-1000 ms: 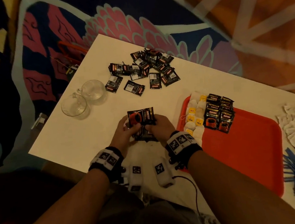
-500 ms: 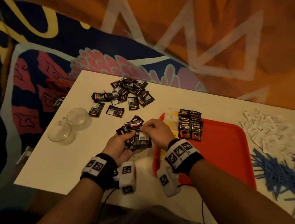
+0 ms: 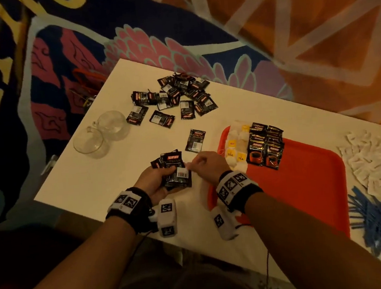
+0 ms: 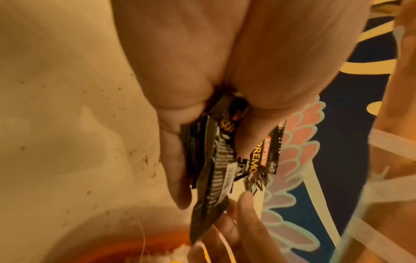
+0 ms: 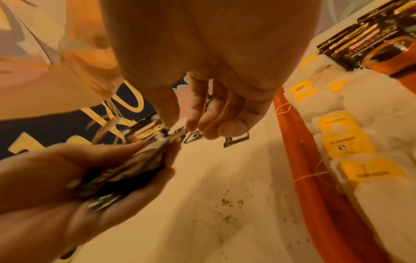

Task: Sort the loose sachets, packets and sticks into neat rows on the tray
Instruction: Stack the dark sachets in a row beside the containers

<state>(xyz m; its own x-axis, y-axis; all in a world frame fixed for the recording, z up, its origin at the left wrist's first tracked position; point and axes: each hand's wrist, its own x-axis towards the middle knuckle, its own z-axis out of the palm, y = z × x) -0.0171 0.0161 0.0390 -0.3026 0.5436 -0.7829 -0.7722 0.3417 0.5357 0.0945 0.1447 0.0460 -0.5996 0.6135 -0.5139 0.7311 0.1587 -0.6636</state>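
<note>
My left hand (image 3: 164,175) (image 4: 211,151) grips a fanned stack of black coffee sachets (image 3: 175,171) (image 4: 216,178) above the table's near edge. My right hand (image 3: 190,167) (image 5: 179,126) meets it from the right, thumb and forefinger pinching the stack's edge. One black sachet (image 3: 195,140) lies alone on the table just beyond the hands. The red tray (image 3: 304,192) (image 5: 299,142) sits to the right. At its far left corner are tea bags (image 3: 235,145) (image 5: 346,142) and two short rows of coffee sachets (image 3: 265,144).
A loose heap of black sachets (image 3: 174,97) lies at the table's far side. Two glass cups (image 3: 101,136) stand at the left edge. Right of the tray are white sachets (image 3: 375,165) and blue sticks (image 3: 380,220). Crumbs dot the table near the tray.
One sachet has left the stack and now lies on the table beyond the hands. My right hand has come back to the stack's edge. The head view has shifted.
</note>
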